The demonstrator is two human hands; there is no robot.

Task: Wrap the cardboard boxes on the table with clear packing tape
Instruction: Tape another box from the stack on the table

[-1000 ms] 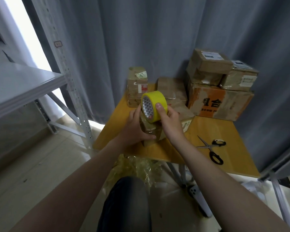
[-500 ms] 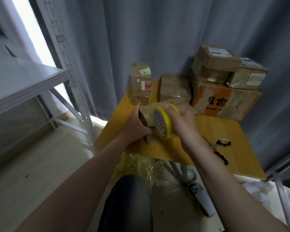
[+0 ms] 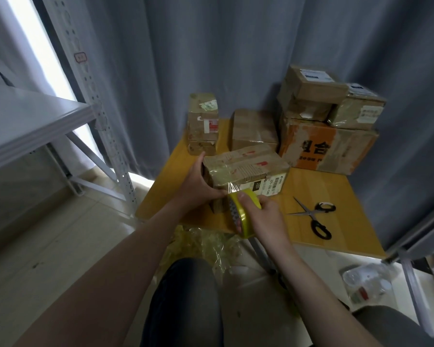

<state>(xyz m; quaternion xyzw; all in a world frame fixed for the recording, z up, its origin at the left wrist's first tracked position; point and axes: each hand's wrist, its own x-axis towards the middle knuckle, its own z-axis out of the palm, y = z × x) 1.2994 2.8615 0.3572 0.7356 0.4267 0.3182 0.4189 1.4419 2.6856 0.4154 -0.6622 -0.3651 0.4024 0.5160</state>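
Observation:
A brown cardboard box [image 3: 246, 169] with a white label lies at the near left of the yellow table [image 3: 336, 194]. My left hand [image 3: 198, 186] grips its left end, thumb on the front face. My right hand [image 3: 263, 216] grips a yellow roll of clear tape [image 3: 243, 216] just below the box's front face. A short strip of clear tape [image 3: 233, 187] runs from the roll up onto the box.
Black-handled scissors [image 3: 313, 216] lie on the table right of my hands. Several more boxes [image 3: 321, 131] stand at the back, stacked at the right. Crumpled clear plastic [image 3: 206, 249] lies under the table edge. A metal shelf [image 3: 35, 121] stands at the left.
My right hand brought the tape roll down from above the box to below its front face, drawing tape over it. The view has shifted a little.

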